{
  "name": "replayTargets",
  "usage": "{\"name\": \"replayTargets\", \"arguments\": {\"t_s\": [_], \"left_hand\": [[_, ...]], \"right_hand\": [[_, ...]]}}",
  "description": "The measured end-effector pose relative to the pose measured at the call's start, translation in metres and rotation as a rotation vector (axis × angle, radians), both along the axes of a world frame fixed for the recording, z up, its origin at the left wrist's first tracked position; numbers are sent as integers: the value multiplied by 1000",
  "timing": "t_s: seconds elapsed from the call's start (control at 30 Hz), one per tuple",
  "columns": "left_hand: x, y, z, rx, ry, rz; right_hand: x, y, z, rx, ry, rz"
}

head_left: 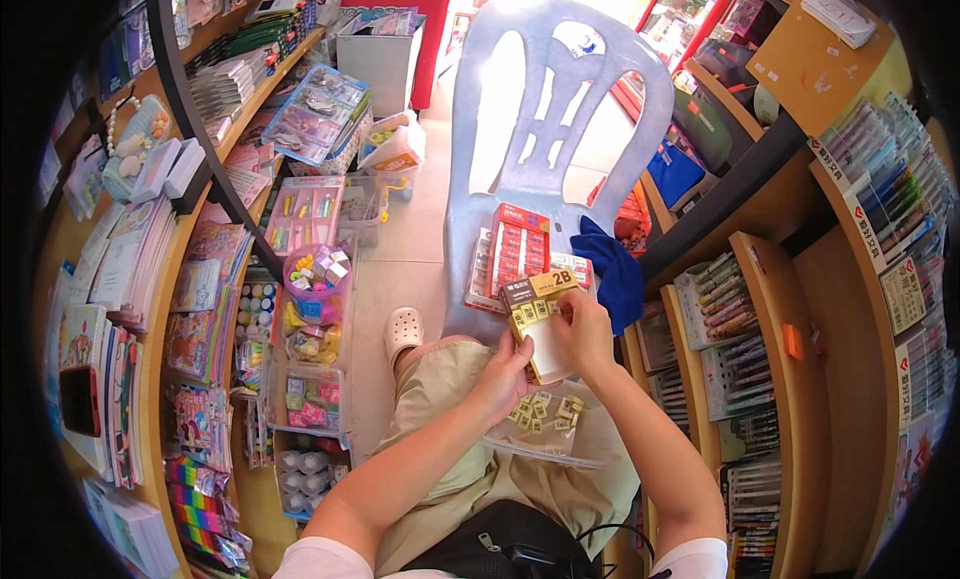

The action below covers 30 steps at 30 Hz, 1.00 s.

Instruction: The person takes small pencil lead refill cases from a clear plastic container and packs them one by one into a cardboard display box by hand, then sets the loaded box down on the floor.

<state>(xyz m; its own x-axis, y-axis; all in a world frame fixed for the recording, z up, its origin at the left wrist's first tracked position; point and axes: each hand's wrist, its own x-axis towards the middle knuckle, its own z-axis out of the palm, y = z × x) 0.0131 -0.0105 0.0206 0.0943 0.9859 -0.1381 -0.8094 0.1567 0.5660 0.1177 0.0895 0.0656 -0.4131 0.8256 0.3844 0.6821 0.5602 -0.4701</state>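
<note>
A small open box of 2B erasers [545,354] is gripped along its lower left edge by my left hand [507,379]. Its yellow and brown lid flap, marked 2B, stands up at the far end. Several yellow erasers [526,319] fill the box's upper part, and bare white cardboard shows below them. My right hand [585,331] is closed at the box's right side, fingertips curled in over it; what they pinch is hidden. Beneath both hands, a clear plastic tray [530,447] on my lap holds more loose yellow erasers [535,411].
Facing me is a light blue plastic chair [465,209] with red and white eraser boxes [520,249] and a dark blue cloth [608,269] on its seat. Stationery shelves stand close on both sides. Plastic bins [312,394] line the floor at left.
</note>
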Motion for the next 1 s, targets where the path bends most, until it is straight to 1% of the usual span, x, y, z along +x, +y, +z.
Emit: {"name": "replayTargets", "arguments": {"t_s": [0.13,0.23,0.33,0.43,0.63,0.73,0.8,0.83,0.9,0.93,0.97,1.0], "left_hand": [[0,1,-2,-5,6,-4],[1,1,-2,1,9,-5],[1,1,-1,7,11,-18],[1,1,-1,13,14,-24],[-1,2,-5,24,-28,63],[-2,1,0,38,-49,119],[-2,1,1,23,-57,137],[-2,2,1,24,-63,141],[0,4,-2,26,-72,142],[0,4,-5,24,-80,127],[0,4,-8,22,-87,113],[1,5,-9,22,-93,100]], "right_hand": [[-1,-3,2,-58,41,-28],[2,0,-4,-46,60,-23],[1,1,-5,15,86,13],[4,5,-7,72,15,104],[15,-18,30,36,81,80],[40,-44,39,-209,105,174],[58,-61,25,-302,57,217],[65,-63,18,-257,-53,327],[81,-63,-20,-199,-390,392],[83,-63,-28,-169,-556,419],[81,-62,-32,-308,-832,389],[75,-62,-36,-315,-892,383]]}}
